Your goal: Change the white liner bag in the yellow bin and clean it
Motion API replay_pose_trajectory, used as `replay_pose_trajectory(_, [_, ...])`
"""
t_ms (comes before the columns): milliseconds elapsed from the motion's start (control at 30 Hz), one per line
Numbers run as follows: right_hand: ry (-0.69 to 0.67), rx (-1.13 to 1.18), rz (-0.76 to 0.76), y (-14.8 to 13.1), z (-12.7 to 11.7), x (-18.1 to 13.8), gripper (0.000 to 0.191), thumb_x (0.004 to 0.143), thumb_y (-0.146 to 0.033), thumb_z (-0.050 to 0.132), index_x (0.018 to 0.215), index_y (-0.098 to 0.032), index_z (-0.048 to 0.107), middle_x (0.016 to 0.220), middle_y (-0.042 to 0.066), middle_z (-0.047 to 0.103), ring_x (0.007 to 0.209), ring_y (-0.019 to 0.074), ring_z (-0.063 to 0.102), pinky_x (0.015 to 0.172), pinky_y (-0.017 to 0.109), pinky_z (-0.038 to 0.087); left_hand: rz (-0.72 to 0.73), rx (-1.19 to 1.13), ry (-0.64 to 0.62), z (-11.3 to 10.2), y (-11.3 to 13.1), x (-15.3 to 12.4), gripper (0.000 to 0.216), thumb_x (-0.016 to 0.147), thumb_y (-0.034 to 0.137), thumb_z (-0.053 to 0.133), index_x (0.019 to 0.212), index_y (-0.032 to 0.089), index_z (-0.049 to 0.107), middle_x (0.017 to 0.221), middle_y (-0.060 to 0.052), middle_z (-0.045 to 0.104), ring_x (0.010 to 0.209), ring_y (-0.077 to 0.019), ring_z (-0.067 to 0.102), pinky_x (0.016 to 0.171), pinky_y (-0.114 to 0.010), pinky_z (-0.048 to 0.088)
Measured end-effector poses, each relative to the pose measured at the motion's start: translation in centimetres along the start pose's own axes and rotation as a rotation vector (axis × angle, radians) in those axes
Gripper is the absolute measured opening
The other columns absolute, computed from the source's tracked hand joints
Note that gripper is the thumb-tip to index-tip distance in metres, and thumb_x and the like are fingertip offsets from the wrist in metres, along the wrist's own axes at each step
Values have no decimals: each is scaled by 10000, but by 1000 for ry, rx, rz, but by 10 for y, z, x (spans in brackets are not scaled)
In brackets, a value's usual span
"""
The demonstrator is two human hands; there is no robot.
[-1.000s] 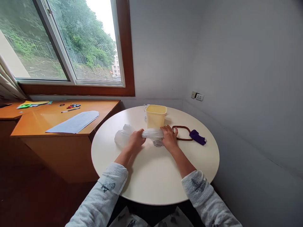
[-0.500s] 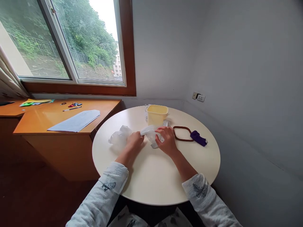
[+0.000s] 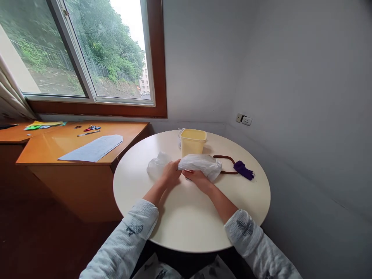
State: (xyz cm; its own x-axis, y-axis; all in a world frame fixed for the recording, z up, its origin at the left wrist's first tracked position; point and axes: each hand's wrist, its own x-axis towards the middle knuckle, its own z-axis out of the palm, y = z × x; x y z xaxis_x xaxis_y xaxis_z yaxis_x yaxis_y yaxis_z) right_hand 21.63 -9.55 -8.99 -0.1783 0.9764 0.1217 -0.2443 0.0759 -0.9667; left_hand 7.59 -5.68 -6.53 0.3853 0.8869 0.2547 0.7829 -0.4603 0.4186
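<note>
A crumpled clear plastic bag (image 3: pixel 200 163) lies across the middle of the round cream table (image 3: pixel 192 217). My left hand (image 3: pixel 171 174) is closed round the bag's middle, with one bunched end sticking out to the left of it. My right hand (image 3: pixel 197 177) sits under the bag's right part, fingers curled into the plastic, which drapes over them. Just behind the bag stands a pale yellow tub (image 3: pixel 193 142).
A brown loop strap (image 3: pixel 223 164) with a purple piece (image 3: pixel 243 169) lies right of the bag. A wooden desk (image 3: pixel 72 155) at the left carries a blue-grey sheet (image 3: pixel 92 148), a pen and small items. The grey wall with a socket (image 3: pixel 244 120) is close on the right.
The right end of the bag has been lifted and spread over my right hand, which has slipped beneath it. The left bunch of plastic has drawn in toward my left hand.
</note>
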Motion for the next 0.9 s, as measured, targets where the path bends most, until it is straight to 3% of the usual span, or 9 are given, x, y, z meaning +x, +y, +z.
replay_pose_trajectory(133, [-32,217,20,-7,1,-6,192,693,-373,686,845,-264,642,943,4,659,884,166,579,786,334,470,47,13,-87,0,8,-3,263,750,173,460,964,220,605,864,-34,691,751,-179,607,641,-243,400])
replay_pose_trajectory(233, [70,456,4,-9,-3,-2,263,658,-321,711,896,-274,608,1021,-26,647,995,153,577,842,324,474,99,47,-119,3,12,-5,250,776,206,456,978,221,602,873,-42,688,740,-187,611,620,-249,387])
replay_pose_trajectory(367, [274,639,10,-16,-14,7,220,630,-244,704,813,-230,581,873,-10,668,935,168,610,817,314,496,121,108,-132,8,11,-5,200,786,260,490,949,209,594,880,-56,678,733,-198,616,605,-256,380])
replay_pose_trajectory(467, [341,741,22,-22,-21,9,148,642,-202,672,714,-218,544,738,-6,647,886,188,628,801,337,506,85,188,-118,10,8,-4,185,747,197,524,920,199,587,869,-67,670,741,-205,616,618,-262,384])
replay_pose_trajectory(633, [330,739,-90,-32,-30,6,172,696,-188,626,619,-215,475,501,-72,434,561,92,525,689,258,497,12,249,-65,8,4,0,213,746,93,480,899,201,581,838,-68,666,757,-200,614,671,-273,399])
replay_pose_trajectory(900, [333,732,-164,-39,-49,6,129,743,-225,601,678,-208,491,484,-90,319,465,67,406,558,221,445,-139,303,19,10,-13,8,245,741,94,462,898,198,618,754,-69,670,728,-213,601,732,-306,388])
